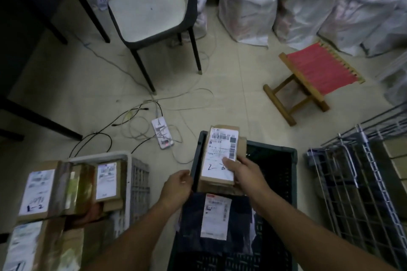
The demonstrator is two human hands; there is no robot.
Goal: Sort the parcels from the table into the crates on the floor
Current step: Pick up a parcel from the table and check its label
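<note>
Parcel (220, 156) pinched by right hand (240, 171) over dark crate (293, 174) — left hand (176, 187) loosely curled, empty. Best laid flat, label up — beside bagged parcel (217, 218).

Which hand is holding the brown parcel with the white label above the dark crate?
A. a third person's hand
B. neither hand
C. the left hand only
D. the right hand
D: the right hand grips the brown parcel with its thumb on the label, above the dark crate; the left hand is beside it.
</note>
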